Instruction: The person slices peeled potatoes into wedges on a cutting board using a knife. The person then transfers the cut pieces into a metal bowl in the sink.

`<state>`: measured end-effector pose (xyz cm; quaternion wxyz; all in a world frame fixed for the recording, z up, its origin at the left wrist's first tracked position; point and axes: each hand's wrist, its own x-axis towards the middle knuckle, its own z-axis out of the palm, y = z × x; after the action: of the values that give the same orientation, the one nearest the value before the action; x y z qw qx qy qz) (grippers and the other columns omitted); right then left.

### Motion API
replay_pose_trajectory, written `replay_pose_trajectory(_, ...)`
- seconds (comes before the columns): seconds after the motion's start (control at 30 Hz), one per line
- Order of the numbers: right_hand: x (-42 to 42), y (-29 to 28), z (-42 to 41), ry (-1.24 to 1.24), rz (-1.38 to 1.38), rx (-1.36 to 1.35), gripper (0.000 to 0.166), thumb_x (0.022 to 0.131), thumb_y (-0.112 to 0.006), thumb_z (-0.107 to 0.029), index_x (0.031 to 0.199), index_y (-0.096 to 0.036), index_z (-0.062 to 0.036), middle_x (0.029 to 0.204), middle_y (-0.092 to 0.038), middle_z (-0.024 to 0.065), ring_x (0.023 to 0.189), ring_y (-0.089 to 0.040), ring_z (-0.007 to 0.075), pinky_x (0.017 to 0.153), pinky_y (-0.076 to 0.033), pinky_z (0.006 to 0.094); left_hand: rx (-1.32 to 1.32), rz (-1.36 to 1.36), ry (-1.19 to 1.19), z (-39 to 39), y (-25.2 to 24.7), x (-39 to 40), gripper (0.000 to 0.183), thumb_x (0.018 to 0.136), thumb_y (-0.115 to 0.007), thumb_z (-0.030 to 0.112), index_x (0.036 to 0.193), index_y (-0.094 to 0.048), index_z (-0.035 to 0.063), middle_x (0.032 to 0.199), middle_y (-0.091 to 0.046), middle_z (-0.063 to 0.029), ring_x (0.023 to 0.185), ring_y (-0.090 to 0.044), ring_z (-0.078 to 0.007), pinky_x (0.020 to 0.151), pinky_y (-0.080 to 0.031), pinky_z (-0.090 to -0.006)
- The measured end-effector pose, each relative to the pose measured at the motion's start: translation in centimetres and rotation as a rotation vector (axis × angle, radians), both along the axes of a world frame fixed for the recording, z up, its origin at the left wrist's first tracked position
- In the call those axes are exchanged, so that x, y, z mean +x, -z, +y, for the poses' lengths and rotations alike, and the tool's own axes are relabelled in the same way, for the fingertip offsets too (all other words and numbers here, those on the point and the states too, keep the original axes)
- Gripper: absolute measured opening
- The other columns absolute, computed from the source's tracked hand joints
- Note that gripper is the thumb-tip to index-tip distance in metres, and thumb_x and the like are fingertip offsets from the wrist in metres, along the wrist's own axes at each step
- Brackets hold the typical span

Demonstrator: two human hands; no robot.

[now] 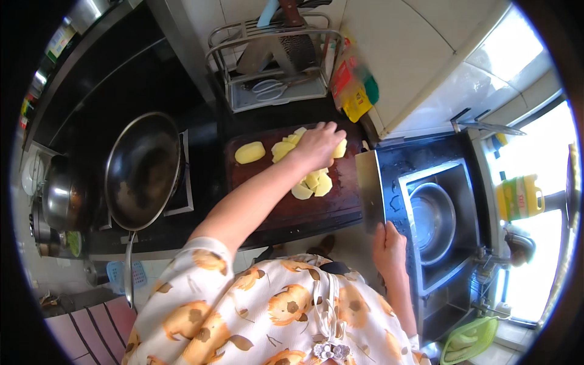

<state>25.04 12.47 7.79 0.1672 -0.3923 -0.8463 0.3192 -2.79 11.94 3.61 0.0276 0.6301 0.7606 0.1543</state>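
Note:
My left hand (pixel 320 145) reaches across the dark red-brown cutting board (pixel 292 207), its fingers curled over a potato piece (pixel 340 148). Beneath and beside that hand lie several cut, peeled potato chunks (pixel 315 182); the palm and forearm hide part of the pile. A smooth peeled potato piece (pixel 250 152) rests apart at the board's left. In my right hand (pixel 390 248) is the handle of a cleaver (pixel 370 187). Its broad blade points away from me, beside the board's right edge, and it touches no potato.
A wok (pixel 143 173) sits on the stove at left, its handle toward me. Behind the board stands a metal knife rack (pixel 273 34) with knives and scissors. At right, a steel basin (pixel 431 223) lies in the sink (pixel 474 219). A green basket (pixel 470 340) is at lower right.

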Motion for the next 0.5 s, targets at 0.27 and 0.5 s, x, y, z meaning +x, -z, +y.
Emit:
replay_pose_trajectory(0.27,1.8,-1.1,0.6,0.003,-0.056,-0.028,0.02,0.09,-0.049,-0.011,0.074,-0.048,0.0009,0.055,-0.05,0.0215,0.051,-0.05,0.0411,0.044,-0.038,0.0387,0.036,-0.19,-0.118,-0.1,4.4,-0.5,0.06,0.072,-0.067,0.039,0.123,-0.051,0.0114,0.12,-0.052,-0.0107,0.109,-0.049,-0.031,0.089,-0.041,-0.0435)
replay_pose_trajectory(0.5,-1.5,-1.1,-0.1,-0.23,-0.145,-0.165,0.02,0.086,-0.055,-0.014,0.072,-0.049,-0.0007,0.055,-0.052,0.023,0.052,-0.053,0.0412,0.045,-0.041,0.0426,0.065,-0.019,-0.543,-13.0,4.7,-6.6,0.044,0.068,-0.069,0.019,0.109,-0.057,0.0112,0.107,-0.054,-0.0083,0.1,-0.05,-0.0293,0.084,-0.044,-0.038)
